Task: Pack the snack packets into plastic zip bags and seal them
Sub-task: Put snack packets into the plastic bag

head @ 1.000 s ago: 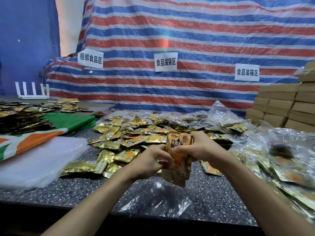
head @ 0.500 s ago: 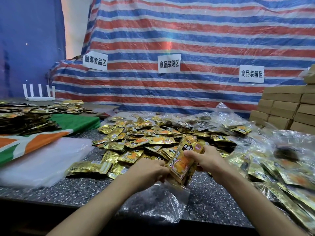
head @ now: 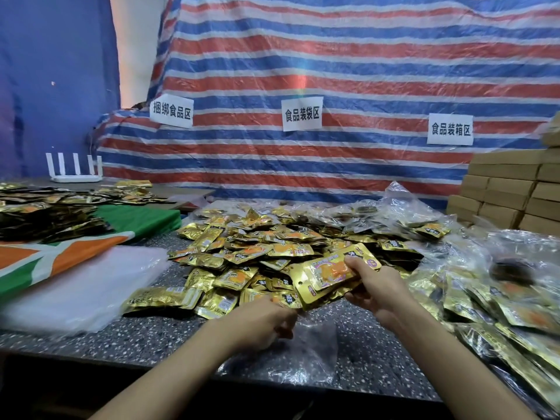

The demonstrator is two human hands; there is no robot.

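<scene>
Snack packets (head: 328, 275) tipped flatter, right hand (head: 378, 286) gripping them, blurred left hand (head: 263, 322) pinching half-hidden zip bag (head: 309, 350)

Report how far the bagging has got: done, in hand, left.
Done: the filled bags heaped on the right look packed; their seals cannot be made out. In hand: the right hand grips a stack of packets, and the left hand pinches an empty zip bag. Left: filling and sealing this bag, then the loose pile.
</scene>
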